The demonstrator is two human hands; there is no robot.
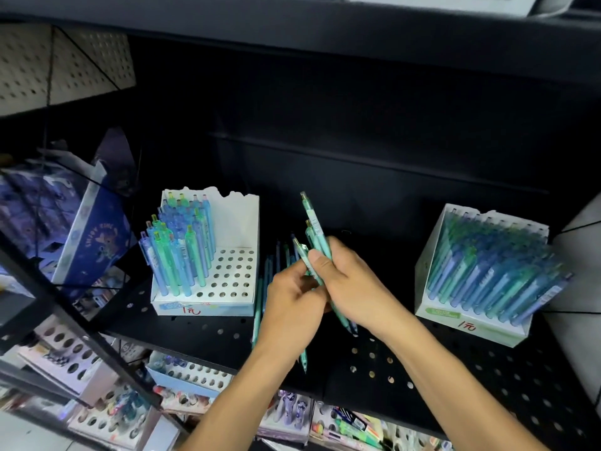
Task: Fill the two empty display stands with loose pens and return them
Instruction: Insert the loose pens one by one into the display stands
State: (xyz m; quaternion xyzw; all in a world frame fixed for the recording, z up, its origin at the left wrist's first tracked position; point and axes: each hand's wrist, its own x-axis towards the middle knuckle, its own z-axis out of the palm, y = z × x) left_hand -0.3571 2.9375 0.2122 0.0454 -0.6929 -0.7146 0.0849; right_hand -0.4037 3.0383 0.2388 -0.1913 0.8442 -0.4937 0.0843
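Observation:
On the black perforated shelf [374,362] a white display stand [227,288] at the left holds blue and green pens [177,245] in its left part, with open holes on its right. A second white stand [471,317] at the right is packed with pens. In between, my right hand [351,284] grips a bunch of teal pens [313,229] that point up and away. Just left of it, my left hand [294,301] pinches one pen of that bunch. More loose pens [268,275] lie on the shelf behind my hands.
A tilted blue box [94,236] leans at the left behind a black frame bar [65,317]. Lower shelves hold more holed stands and stationery [195,375]. A dark upper shelf [292,24] hangs overhead. A pale wall edges the right side.

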